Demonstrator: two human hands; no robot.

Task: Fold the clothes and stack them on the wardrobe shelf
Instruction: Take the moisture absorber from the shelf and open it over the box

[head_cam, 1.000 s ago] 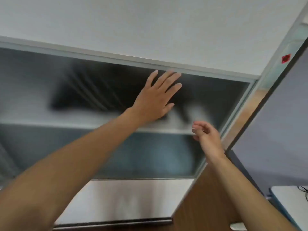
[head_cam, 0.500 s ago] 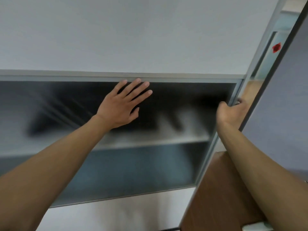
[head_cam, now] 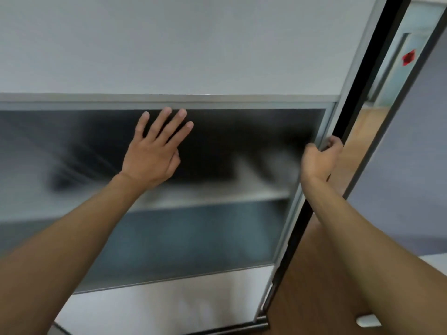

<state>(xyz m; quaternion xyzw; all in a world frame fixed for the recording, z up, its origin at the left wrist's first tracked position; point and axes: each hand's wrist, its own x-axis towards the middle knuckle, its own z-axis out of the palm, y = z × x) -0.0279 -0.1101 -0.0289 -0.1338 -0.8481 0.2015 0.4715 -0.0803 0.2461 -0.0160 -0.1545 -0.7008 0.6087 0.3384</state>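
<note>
A sliding wardrobe door with a frosted glass panel fills the view. Behind the glass a dark blurred shape of stacked clothes lies on a pale shelf. My left hand presses flat on the glass with fingers spread. My right hand grips the door's metal right edge, fingers curled round it.
A black door frame strip runs diagonally along the right. Beyond it are a wooden floor, a grey-blue wall and a red sticker. A small white object lies at the bottom right.
My right hand rose from below the shelf line to the door's right edge and took hold of it. My left hand stayed flat on the glass as the view shifted.
</note>
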